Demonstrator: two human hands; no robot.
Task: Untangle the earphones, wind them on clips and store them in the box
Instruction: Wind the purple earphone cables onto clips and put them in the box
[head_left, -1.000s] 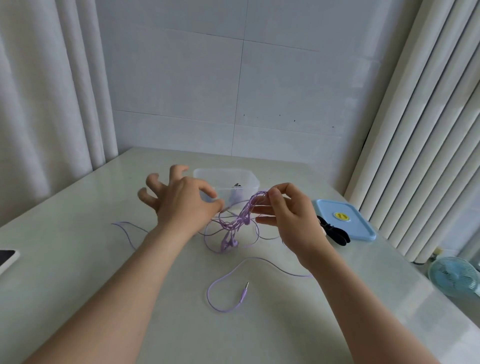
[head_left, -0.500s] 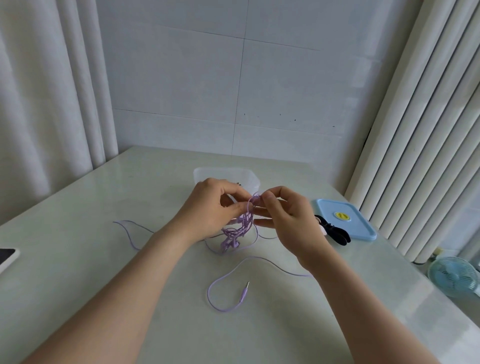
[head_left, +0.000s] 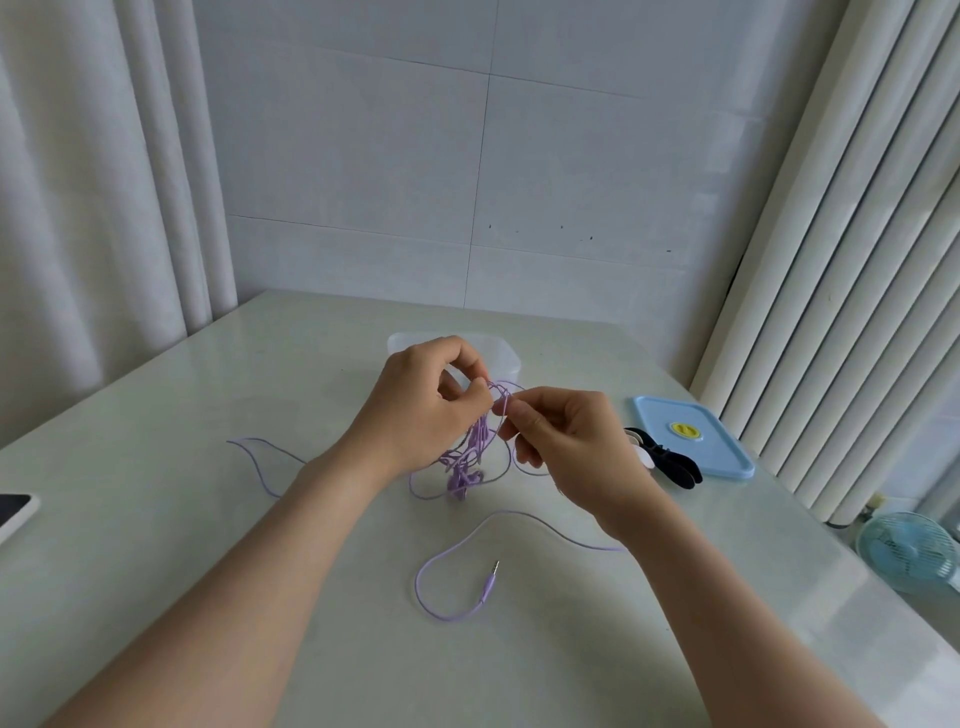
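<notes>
A tangle of purple earphones (head_left: 465, 467) hangs above the pale table, just in front of a clear plastic box (head_left: 506, 351). My left hand (head_left: 426, 405) pinches the cord at the top of the tangle. My right hand (head_left: 566, 441) pinches the cord right beside it. Their fingertips nearly meet. One loose purple cord trails left over the table, and another curls toward me and ends in a jack plug (head_left: 488, 584). The box's blue lid (head_left: 691, 434) lies to the right, with black clips (head_left: 670, 460) and a white piece beside it.
A phone (head_left: 13, 512) lies at the table's left edge. White curtains hang on both sides, with a tiled wall behind. A small blue fan (head_left: 906, 556) stands below the table's right edge.
My left hand, spread open beside the tangle a second ago, has closed in and taken hold of the cord next to my right hand. The tangle has been drawn up slightly.
</notes>
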